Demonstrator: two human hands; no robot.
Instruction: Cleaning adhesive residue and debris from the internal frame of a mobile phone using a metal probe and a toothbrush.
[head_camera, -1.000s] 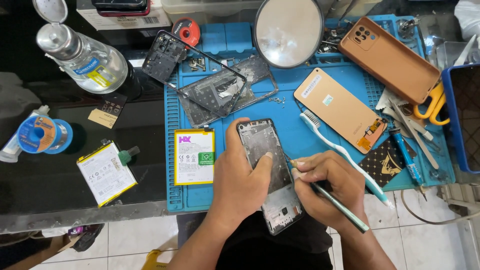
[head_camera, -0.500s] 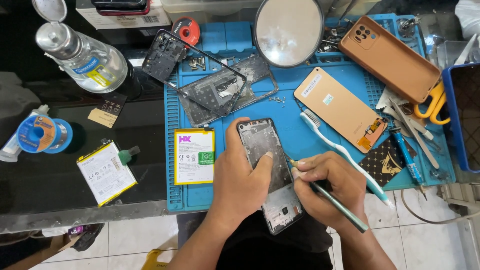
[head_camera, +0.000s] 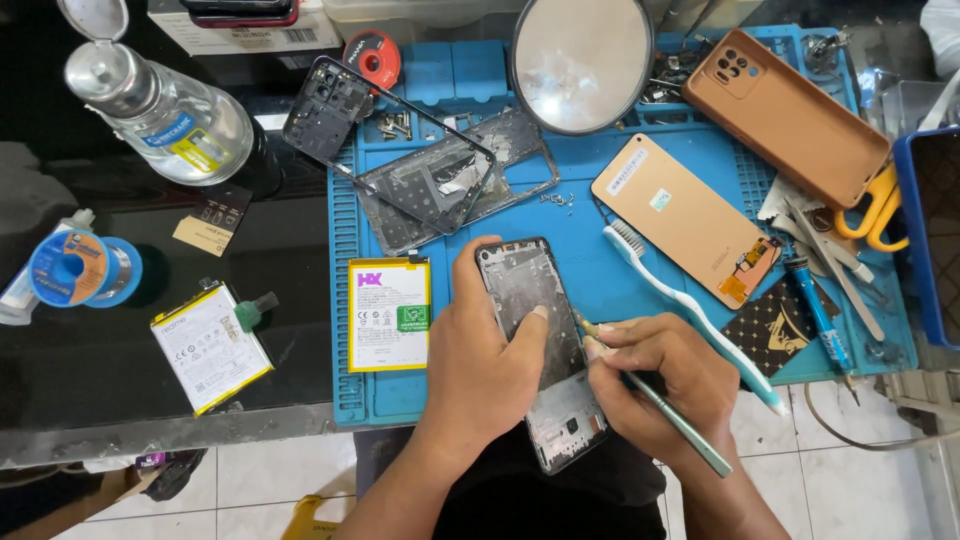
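My left hand (head_camera: 490, 360) grips an opened phone frame (head_camera: 520, 285), thumb along its left edge and a finger pressed on its dark inner surface. The frame's lower end (head_camera: 568, 425) hangs past the front edge of the blue work mat (head_camera: 600, 200). A thin green-handled tool (head_camera: 680, 420) is held like a pen in my right hand (head_camera: 665, 385), its tip touching the frame's right edge. A flat battery with a yellow border (head_camera: 388, 313) lies on the mat just left of my left hand.
On the mat: two bare phone frames (head_camera: 440, 180), a round magnifier lamp (head_camera: 582, 62), a tan phone back (head_camera: 680, 215), a brown case (head_camera: 790, 110), a toothbrush (head_camera: 690, 310). On the dark table: a clear bottle (head_camera: 170, 110), a solder spool (head_camera: 75, 270), a second battery (head_camera: 210, 345).
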